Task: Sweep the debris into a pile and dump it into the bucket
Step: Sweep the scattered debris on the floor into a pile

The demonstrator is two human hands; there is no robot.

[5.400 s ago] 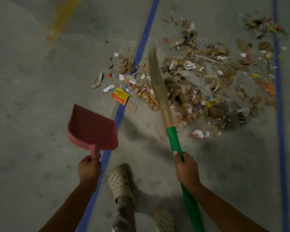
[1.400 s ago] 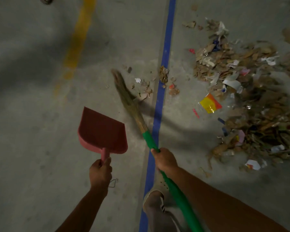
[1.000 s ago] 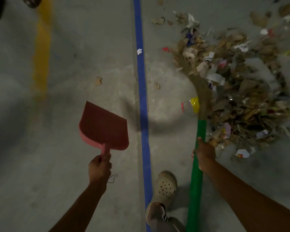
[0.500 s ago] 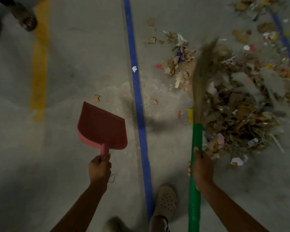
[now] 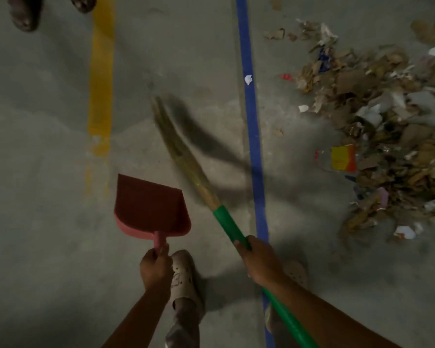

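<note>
Debris: one loose heap on the floor, right of the blue line; torn cardboard, paper scraps, one yellow-and-red wrapper at its near edge. Looks light, dry and limp. Likely scatters under a hard stroke, so calls for short, low sweeps and a scoop from beneath, not a bare-hand grab. One white scrap apart, on the blue line itself; a few brown bits beyond the heap's far edge.

One broom, bristles blurred over bare floor left of the line, well apart from the heap. Right hand wrapped round its green handle, fingers curled about it. Left hand gripping the stem of one red dustpan, fingers closed around it, nothing showing in the pan.

One yellow line farther left. Two pale shoes below; two feet of another person at top left. No bucket in view.
</note>
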